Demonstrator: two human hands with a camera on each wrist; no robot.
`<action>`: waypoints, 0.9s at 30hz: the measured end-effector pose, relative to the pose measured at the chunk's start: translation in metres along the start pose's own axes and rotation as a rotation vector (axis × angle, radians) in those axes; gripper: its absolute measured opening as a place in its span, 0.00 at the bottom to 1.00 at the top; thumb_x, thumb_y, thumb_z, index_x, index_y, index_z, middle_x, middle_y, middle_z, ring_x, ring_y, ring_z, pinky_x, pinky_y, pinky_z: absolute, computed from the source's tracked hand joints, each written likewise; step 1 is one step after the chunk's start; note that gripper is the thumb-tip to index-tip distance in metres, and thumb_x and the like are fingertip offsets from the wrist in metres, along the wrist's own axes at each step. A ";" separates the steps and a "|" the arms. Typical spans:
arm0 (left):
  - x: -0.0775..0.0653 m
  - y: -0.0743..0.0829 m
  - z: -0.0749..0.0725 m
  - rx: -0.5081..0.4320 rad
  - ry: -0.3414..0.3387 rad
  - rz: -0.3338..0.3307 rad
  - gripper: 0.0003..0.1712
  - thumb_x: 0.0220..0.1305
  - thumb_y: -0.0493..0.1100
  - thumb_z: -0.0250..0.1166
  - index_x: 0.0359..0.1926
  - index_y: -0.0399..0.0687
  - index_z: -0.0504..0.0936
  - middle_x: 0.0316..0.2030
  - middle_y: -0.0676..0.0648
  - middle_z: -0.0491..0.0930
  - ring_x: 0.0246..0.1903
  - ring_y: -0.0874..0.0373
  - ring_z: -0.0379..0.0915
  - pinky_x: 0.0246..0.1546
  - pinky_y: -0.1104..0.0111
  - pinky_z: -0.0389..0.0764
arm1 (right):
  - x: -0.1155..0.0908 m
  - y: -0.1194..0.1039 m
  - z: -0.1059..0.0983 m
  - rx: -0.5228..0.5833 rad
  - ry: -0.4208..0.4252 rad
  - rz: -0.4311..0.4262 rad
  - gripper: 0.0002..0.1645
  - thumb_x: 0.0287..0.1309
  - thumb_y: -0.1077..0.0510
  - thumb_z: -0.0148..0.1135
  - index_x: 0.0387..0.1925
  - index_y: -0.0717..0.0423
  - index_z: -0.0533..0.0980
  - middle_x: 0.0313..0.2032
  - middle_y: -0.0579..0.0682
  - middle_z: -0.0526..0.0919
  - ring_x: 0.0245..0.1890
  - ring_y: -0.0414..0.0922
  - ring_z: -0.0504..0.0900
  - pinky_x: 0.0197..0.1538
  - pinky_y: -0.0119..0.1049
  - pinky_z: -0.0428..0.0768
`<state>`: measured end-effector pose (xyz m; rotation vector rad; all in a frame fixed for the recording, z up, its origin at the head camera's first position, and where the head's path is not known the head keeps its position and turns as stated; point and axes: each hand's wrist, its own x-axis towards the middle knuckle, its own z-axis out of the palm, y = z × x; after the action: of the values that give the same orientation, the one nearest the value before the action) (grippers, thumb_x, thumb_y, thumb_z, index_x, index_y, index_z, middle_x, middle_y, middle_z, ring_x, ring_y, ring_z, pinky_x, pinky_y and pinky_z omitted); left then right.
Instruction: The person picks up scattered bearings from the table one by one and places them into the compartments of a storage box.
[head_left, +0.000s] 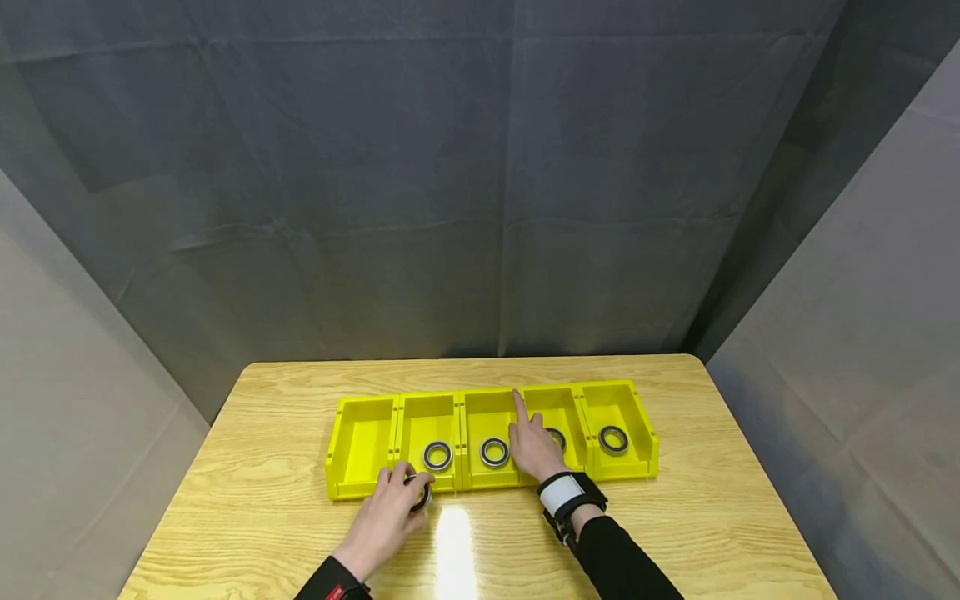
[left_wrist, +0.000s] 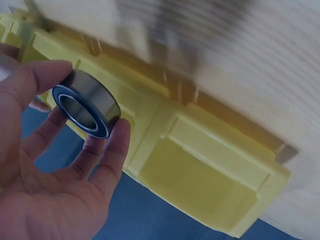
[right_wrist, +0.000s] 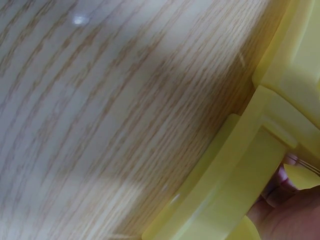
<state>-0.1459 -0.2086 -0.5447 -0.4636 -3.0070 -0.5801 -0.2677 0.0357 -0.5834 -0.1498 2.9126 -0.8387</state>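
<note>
My left hand [head_left: 382, 517] pinches a ball bearing [left_wrist: 95, 93] between thumb and fingertips, just in front of the row of yellow bins [head_left: 360, 492]. In the left wrist view the bearing is tilted, showing its steel outer ring and black seal. My right hand [head_left: 538, 446] reaches over the row at the wall between the middle bin and the one to its right, index finger stretched toward the back rim. Beside it lie a bearing [head_left: 494, 464] in the middle bin and another bearing [head_left: 561, 436], partly hidden by the hand, in the bin to the right.
One more bearing [head_left: 437, 468] lies in the second bin from the left, and another bearing [head_left: 613, 451] in the rightmost bin. The bins stand on a wooden table [head_left: 292, 433]. Grey cloth [head_left: 375, 208] hangs behind it, with pale panels at both sides.
</note>
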 end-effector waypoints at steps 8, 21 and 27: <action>0.004 -0.007 -0.008 -0.014 0.035 -0.051 0.28 0.52 0.36 0.77 0.56 0.47 0.82 0.50 0.40 0.75 0.44 0.47 0.70 0.25 0.67 0.78 | 0.001 0.001 0.002 0.012 0.007 -0.003 0.37 0.77 0.53 0.45 0.80 0.44 0.46 0.52 0.74 0.73 0.12 0.48 0.68 0.17 0.36 0.63; 0.011 -0.015 -0.016 0.015 0.124 -0.078 0.27 0.53 0.37 0.76 0.56 0.47 0.82 0.49 0.40 0.76 0.45 0.43 0.72 0.23 0.64 0.81 | 0.002 0.001 0.003 -0.002 0.018 -0.006 0.37 0.77 0.53 0.46 0.80 0.43 0.46 0.50 0.72 0.74 0.12 0.47 0.67 0.17 0.36 0.63; 0.015 -0.018 -0.019 -0.002 0.125 -0.101 0.27 0.55 0.37 0.74 0.57 0.47 0.81 0.50 0.39 0.76 0.45 0.43 0.71 0.24 0.64 0.80 | 0.001 0.001 0.003 0.000 0.012 -0.002 0.37 0.77 0.53 0.46 0.80 0.43 0.46 0.50 0.72 0.74 0.12 0.47 0.67 0.17 0.35 0.63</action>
<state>-0.1658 -0.2268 -0.5322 -0.2654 -2.9240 -0.5953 -0.2679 0.0348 -0.5862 -0.1478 2.9238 -0.8430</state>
